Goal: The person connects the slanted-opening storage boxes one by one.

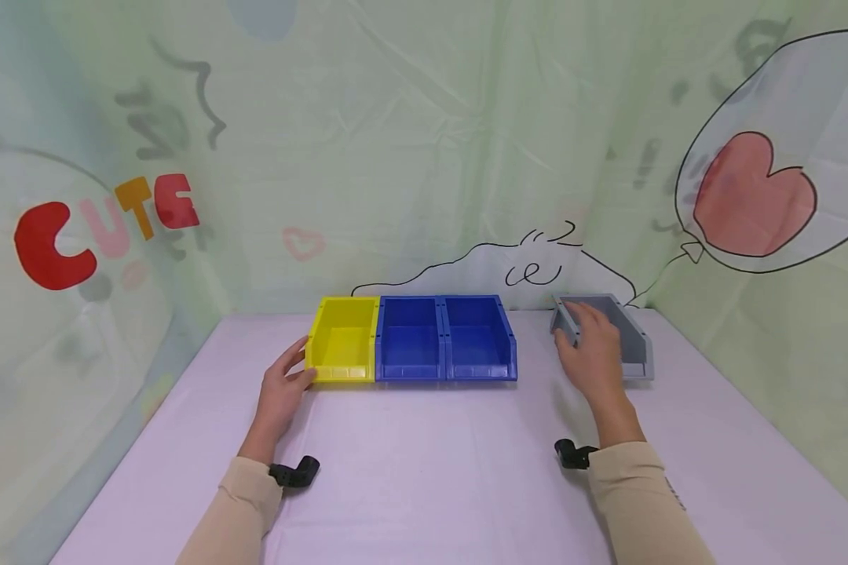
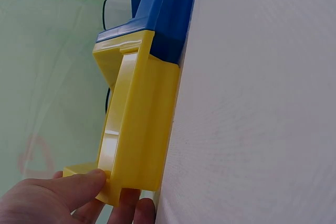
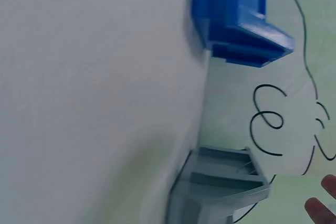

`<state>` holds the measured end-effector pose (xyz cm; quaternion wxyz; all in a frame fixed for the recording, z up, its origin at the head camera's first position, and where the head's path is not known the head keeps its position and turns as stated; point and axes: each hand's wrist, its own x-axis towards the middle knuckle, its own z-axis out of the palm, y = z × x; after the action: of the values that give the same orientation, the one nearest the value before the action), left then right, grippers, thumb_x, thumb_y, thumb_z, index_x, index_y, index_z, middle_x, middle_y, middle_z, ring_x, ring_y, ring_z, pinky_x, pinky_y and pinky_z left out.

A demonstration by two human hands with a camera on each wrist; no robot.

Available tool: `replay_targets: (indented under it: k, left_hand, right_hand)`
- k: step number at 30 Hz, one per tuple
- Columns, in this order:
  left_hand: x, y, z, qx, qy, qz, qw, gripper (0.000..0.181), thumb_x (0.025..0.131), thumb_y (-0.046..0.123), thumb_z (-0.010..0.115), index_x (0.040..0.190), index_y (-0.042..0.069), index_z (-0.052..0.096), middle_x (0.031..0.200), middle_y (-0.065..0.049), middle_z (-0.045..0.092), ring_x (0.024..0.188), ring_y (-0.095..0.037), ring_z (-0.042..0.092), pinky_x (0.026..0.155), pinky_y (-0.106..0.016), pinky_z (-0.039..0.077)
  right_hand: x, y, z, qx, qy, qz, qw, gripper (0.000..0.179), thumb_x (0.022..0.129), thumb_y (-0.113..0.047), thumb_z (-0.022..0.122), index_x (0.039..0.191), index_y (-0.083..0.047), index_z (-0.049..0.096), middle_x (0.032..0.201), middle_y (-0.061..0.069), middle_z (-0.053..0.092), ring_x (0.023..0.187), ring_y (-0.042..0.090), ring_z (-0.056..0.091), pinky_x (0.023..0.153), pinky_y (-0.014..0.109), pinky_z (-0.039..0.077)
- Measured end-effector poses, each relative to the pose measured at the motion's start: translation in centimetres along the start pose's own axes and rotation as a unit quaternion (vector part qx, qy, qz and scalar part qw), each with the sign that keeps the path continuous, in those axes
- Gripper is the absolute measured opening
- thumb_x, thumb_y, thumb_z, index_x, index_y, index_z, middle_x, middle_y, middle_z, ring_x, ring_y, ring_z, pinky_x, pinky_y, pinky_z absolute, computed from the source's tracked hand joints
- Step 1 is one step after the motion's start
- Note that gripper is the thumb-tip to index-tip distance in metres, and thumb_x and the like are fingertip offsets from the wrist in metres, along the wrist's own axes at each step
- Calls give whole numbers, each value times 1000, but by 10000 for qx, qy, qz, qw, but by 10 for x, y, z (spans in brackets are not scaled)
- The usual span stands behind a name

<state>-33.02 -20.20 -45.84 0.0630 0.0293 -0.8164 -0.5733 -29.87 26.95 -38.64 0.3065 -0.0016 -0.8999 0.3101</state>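
A yellow storage bin (image 1: pixel 342 345) and two blue storage bins, one in the middle (image 1: pixel 410 341) and one on the right (image 1: pixel 477 341), stand side by side in a row. My left hand (image 1: pixel 283 392) holds the yellow bin by its front left corner. In the left wrist view its thumb (image 2: pixel 86 184) presses the front lip, with fingers curled around the side. Farther right, a grey storage bin (image 1: pixel 636 353) stands apart from the row. My right hand (image 1: pixel 592 349) is over its left wall in the head view; the right wrist view catches only spread fingertips (image 3: pixel 319 211) above the grey bin.
A pale cloth-covered table (image 1: pixel 424 471) lies under the bins. Behind it hangs a light green printed curtain (image 1: pixel 410 157), close to the backs of the bins. A gap of table separates the right blue bin from the grey one.
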Motion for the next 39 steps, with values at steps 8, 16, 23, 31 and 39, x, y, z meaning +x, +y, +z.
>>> replay_targets:
  k: [8, 16, 23, 31, 39]
  left_hand:
    - [0, 1, 0, 7, -15, 24, 10000, 63, 104, 13, 59, 161, 31, 38, 162, -14, 42, 130, -38, 60, 106, -42, 56]
    - [-1, 0, 0, -24, -44, 68, 10000, 63, 104, 14, 59, 161, 32, 38, 162, -14, 42, 129, -37, 61, 108, -43, 55]
    - [-1, 0, -1, 14, -42, 68, 10000, 63, 104, 13, 59, 161, 32, 38, 162, -15, 42, 129, -38, 60, 107, -44, 55]
    - [1, -2, -1, 12, -27, 106, 9999, 63, 104, 14, 59, 161, 31, 38, 162, -15, 42, 129, -39, 60, 105, -41, 57]
    - [2, -4, 0, 0, -15, 53, 10000, 64, 104, 14, 61, 160, 33, 39, 162, -13, 42, 129, -36, 61, 106, -43, 55]
  right_hand:
    - [2, 16, -1, -192, 251, 379, 9988, 52, 95, -8, 61, 145, 0, 53, 157, 30, 40, 143, 58, 32, 112, 75, 30]
    - [1, 37, -17, -90, 413, 1318, 9904, 55, 99, -15, 51, 152, -1, 45, 162, 29, 32, 148, 55, 24, 115, 74, 25]
    - [1, 63, -25, 79, 264, 1968, 9801, 61, 102, -20, 48, 159, -4, 35, 164, 29, 25, 149, 55, 21, 115, 73, 28]
    - [1, 74, -25, 294, 17, 2312, 9725, 67, 102, -21, 46, 160, 4, 25, 159, 39, 25, 144, 60, 26, 118, 71, 27]
    - [1, 84, -25, 459, -19, 2629, 9637, 71, 101, -21, 48, 162, 5, 20, 157, 42, 28, 145, 60, 30, 120, 68, 28]
